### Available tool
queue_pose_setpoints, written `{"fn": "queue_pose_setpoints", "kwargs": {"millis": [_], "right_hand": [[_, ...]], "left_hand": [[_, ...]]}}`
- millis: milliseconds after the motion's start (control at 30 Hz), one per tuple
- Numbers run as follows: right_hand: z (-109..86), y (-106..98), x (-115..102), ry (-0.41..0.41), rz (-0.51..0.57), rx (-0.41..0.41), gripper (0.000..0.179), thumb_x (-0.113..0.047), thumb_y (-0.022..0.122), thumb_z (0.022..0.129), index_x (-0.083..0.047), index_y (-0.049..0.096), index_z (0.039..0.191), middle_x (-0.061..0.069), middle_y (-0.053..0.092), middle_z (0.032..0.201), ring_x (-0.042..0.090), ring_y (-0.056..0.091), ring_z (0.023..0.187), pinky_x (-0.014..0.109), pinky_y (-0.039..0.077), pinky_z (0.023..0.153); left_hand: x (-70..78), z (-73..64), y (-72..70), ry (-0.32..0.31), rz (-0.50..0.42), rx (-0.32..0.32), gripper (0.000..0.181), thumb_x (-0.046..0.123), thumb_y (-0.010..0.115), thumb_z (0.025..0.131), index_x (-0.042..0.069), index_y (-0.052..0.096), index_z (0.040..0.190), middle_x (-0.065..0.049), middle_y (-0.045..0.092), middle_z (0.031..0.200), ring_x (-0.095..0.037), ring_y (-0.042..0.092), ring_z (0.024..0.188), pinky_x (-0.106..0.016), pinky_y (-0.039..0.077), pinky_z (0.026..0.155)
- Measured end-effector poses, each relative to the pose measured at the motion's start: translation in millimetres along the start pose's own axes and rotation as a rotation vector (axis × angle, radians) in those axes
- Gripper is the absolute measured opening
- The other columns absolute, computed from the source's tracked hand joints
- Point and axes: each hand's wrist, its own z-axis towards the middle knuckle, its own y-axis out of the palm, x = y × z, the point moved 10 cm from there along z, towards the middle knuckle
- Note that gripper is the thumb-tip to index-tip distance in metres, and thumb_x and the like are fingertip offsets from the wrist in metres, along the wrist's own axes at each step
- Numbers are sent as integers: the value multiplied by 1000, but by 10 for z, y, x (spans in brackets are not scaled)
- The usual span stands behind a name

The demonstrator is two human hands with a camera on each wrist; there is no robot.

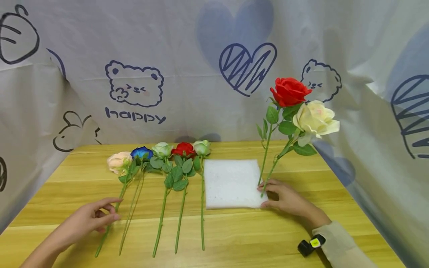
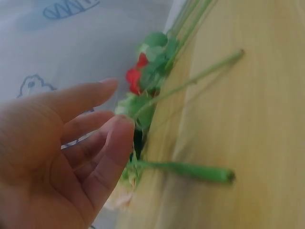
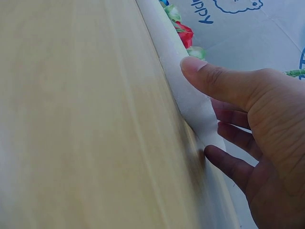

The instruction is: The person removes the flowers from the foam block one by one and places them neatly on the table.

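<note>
- Nearest you: black device [image 1: 305,248] at your right sleeve, clear of the work.
- Your left hand [image 1: 88,219]: grip spread, thumb and fingers apart at the stem of the peach rose [image 1: 118,162]; contact cannot be told. Placed there, I judge, to take up that stem.
- Your right hand [image 1: 288,199]: grip spread loosely about the right end of the white foam block [image 1: 231,186], touching it; likely steadying it.
- Lying left of the foam on the surface [image 1: 234,238]: peach rose, blue rose [image 1: 142,153], two pale green roses [image 1: 162,149], and between these a red rose [image 1: 183,150]. Stem ends point your way, presumably for easy reach.
- Upright red rose [image 1: 290,92] and cream rose [image 1: 315,121]: stems apparently planted in the foam's right end, leaning right; the foam seems their only support.
- Farthest: printed backdrop [image 1: 191,93].
</note>
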Motion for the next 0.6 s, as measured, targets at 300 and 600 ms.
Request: {"fn": "queue_pose_setpoints", "kwargs": {"millis": [300,600], "right_hand": [[-2,-3,-2,-3,13,2,53,-46,74,83,-9,69,120,0,60,125,26,56,117,46,46,99],[-2,1,-6,-11,4,4,52,-46,74,83,-9,69,119,0,60,125,25,56,116,46,46,98]], "left_hand": [[349,173,124,71,52,-4,61,29,66,95,1,44,145,-11,58,104,-26,61,87,-36,57,65],[661,289,197,167,189,13,55,39,64,95,7,54,138,-2,60,101,-23,60,98,-29,54,69]]}}
